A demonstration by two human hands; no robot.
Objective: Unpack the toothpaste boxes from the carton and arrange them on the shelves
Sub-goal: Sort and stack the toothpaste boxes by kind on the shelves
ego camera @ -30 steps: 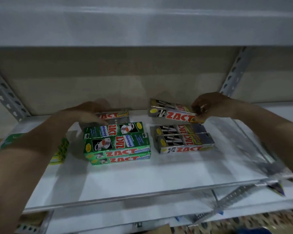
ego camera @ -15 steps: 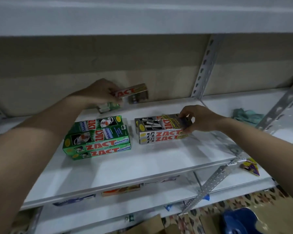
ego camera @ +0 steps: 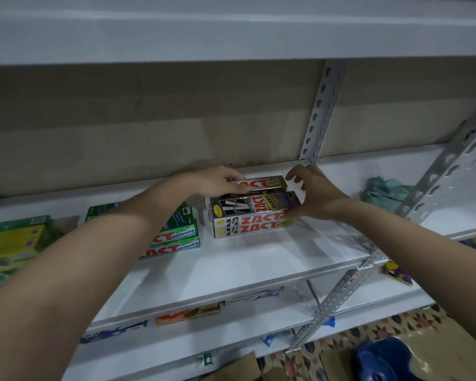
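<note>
Silver Zact Smokers toothpaste box (ego camera: 261, 183) at frame centre is pinched by the left hand (ego camera: 217, 182) behind the silver stack (ego camera: 254, 214). Right hand (ego camera: 312, 196), fingers spread, touches the stack's end on the white shelf (ego camera: 245, 268).

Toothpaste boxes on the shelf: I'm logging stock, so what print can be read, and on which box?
"ZACT", "Smokers": silver box gripped by the left hand.
"ZACT", "Smokers": silver stack touched by the right hand.
"ZACT", "whitening": green stack.
Lower-shelf boxes: too blurred.
</note>
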